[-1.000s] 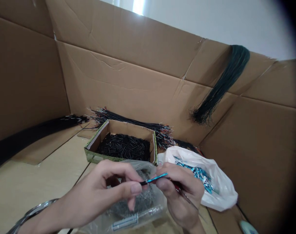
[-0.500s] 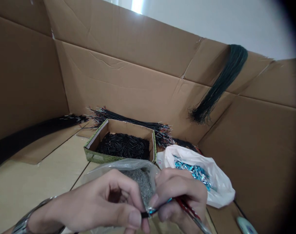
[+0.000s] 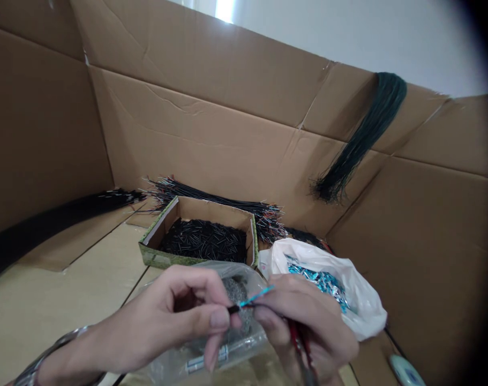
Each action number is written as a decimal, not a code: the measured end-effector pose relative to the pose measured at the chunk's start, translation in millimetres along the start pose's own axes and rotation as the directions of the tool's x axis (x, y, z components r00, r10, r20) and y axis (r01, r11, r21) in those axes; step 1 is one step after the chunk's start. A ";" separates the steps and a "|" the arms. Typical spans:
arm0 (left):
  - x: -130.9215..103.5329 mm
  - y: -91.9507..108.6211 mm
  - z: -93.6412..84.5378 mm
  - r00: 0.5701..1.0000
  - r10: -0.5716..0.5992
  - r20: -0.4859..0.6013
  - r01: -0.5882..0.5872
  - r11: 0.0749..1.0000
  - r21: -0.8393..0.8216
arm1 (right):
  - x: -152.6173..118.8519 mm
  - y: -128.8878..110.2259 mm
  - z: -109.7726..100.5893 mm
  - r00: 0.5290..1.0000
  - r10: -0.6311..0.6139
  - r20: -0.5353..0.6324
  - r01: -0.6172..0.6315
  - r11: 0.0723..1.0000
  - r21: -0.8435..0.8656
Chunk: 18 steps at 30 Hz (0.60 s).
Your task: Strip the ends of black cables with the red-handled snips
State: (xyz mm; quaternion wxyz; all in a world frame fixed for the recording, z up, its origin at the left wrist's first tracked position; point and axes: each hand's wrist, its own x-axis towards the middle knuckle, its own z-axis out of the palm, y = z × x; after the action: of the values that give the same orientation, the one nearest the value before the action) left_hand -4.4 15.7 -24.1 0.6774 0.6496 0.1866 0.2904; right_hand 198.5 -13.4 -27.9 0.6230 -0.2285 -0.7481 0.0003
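My left hand [image 3: 167, 321] pinches a thin black cable [image 3: 233, 309] between thumb and forefinger. A narrow shiny blue strip [image 3: 257, 295] sticks out from the cable's end, slanting up to the right. At that end, the fingertips of my right hand [image 3: 308, 316] are closed beside the strip; what lies between them is too small to make out. A slim tool with red grips and a metal part [image 3: 302, 348] is held within my right hand, pointing down. Beneath both hands lies a clear plastic bag [image 3: 244, 343] with fine grey pieces inside, partly covered.
Behind the hands, an open green-edged box [image 3: 157, 260] holds short black tubes [image 3: 207, 240]. A white bag [image 3: 370, 316] of blue strips stands at right. Black cable bundles [image 3: 211, 197] lie along the cardboard wall [image 3: 211, 118]; dark green strands [image 3: 372, 123] hang over it.
Both hands have risen slightly with the black cable. The blue strip, earlier bunched at my fingertips, now stands out straight. My right hand has turned, and its tool points more steeply down.
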 end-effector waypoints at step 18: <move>-1.3 -7.0 -0.8 0.810 0.582 -0.070 -0.276 0.484 0.831 | 3.0 -9.6 -10.6 0.923 0.375 0.086 -0.376 0.927 -0.003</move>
State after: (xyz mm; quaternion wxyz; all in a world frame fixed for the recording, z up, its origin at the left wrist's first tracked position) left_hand -4.9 15.6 -31.3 0.1794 0.8430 0.2380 0.4479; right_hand 204.7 -23.9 -20.0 0.5804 -0.3630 -0.7165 0.1344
